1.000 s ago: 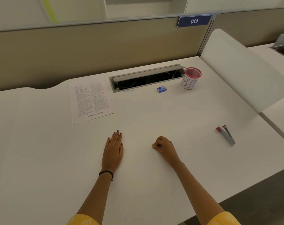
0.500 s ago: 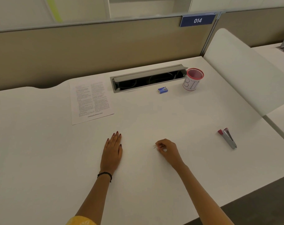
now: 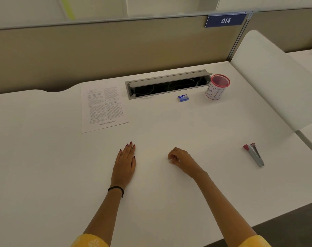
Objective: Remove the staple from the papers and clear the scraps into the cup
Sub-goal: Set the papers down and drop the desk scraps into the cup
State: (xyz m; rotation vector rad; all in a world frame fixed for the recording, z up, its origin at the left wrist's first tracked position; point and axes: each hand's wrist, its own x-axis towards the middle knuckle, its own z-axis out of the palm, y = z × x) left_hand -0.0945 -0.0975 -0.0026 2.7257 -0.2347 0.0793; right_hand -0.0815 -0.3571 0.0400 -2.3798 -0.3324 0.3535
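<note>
left hand (image 3: 125, 164) fingers (image 3: 130, 148) flat on smooth white desk (image 3: 44, 157) | right hand (image 3: 181, 158) fingers (image 3: 171, 155) curled, grasp unclear | round red-rimmed cup (image 3: 216, 90)

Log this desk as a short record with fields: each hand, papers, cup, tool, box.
left hand: left hand lies flat, palm down, on the white desk, holding nothing
right hand: right hand has its fingers curled low over the desk; any scrap in its grip is too small to tell
papers: printed white papers, flat, far left
cup: red-rimmed white cup marked BIN, upright, far right
tool: red and silver metal staple tool, untouched, right of the right hand
box: small blue box, left of the cup
</note>
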